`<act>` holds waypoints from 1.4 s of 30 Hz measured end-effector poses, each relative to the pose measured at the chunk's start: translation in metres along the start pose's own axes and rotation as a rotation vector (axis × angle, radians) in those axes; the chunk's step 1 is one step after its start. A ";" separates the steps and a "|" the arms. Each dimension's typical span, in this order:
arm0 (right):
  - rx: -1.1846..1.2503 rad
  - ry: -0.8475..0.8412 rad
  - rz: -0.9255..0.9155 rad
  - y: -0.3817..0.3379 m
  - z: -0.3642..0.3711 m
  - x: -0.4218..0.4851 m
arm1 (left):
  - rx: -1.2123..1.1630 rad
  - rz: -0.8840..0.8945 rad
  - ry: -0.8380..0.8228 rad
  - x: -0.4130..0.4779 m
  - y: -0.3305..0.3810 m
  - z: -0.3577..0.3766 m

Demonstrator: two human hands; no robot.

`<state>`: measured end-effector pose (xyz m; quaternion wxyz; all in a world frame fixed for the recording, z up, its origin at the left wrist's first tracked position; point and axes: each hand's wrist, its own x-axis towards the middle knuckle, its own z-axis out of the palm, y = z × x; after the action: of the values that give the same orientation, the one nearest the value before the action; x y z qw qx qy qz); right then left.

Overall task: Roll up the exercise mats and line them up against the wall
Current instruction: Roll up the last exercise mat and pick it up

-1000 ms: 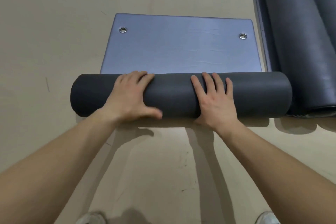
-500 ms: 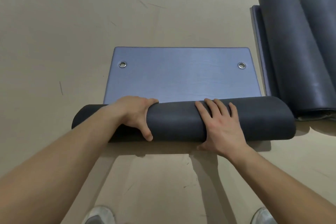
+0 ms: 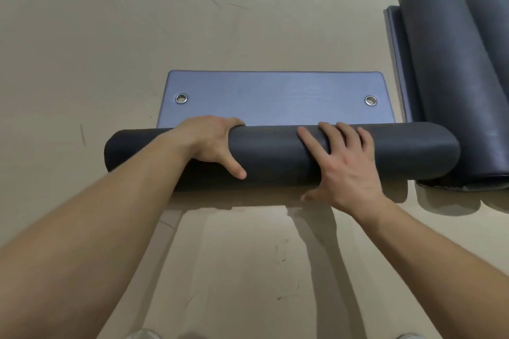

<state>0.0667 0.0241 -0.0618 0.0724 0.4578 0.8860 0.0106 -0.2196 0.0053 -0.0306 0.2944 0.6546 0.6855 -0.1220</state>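
Note:
A dark grey exercise mat roll (image 3: 275,157) lies across the beige floor in front of me. Its flat end (image 3: 275,98), blue-grey with two metal eyelets, stretches a short way beyond the roll. My left hand (image 3: 212,143) curls over the top of the roll left of centre, thumb on the near side. My right hand (image 3: 344,162) lies flat on the roll right of centre, fingers spread, thumb low at the floor side. Both hands press on the roll.
Two rolled dark grey mats (image 3: 451,77) lie lengthwise at the right, resting on a flat mat whose edge (image 3: 396,44) shows beside them. The roll's right end nearly touches them. Beige scuffed floor (image 3: 110,22) spreads to the left and beyond. My shoes (image 3: 143,334) show at the bottom edge.
The roll has moved forward over the flat part, which is now much shorter. The eyelets lie closer to the roll. My left hand has shifted over the top of the roll.

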 end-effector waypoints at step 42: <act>1.291 -0.151 0.604 -0.100 -0.011 -0.023 | -0.684 -0.301 0.038 -0.074 0.036 0.071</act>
<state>-0.0025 -0.0519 -0.0562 -0.1581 0.6340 0.5426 -0.5278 -0.1694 -0.0910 -0.0381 0.4619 0.4127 0.7805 0.0843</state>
